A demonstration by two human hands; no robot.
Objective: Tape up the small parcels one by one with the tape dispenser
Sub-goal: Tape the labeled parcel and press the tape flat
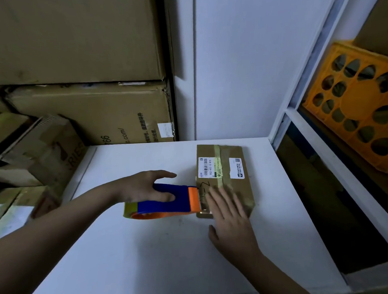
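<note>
We noted parcel (223, 176) lay near counter (149, 250) far-right corner, long axis toward far edge. Left hand (145, 187) gripped tape dispenser (166, 200), blade at parcel's left edge. Right hand (230, 217) pressed flat, fingers straight, on near end.

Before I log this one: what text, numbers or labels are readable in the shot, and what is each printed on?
"502-602-12-815": barcode label on the small parcel.
".com/" and "66": side of the big carton at the back.
"RIES": partial print on the tilted box at left.
Chinese print on the big carton: too blurred to read.
Second white label on the parcel: too small to read.
Black marker scrawl on the parcel: not legible.
</note>
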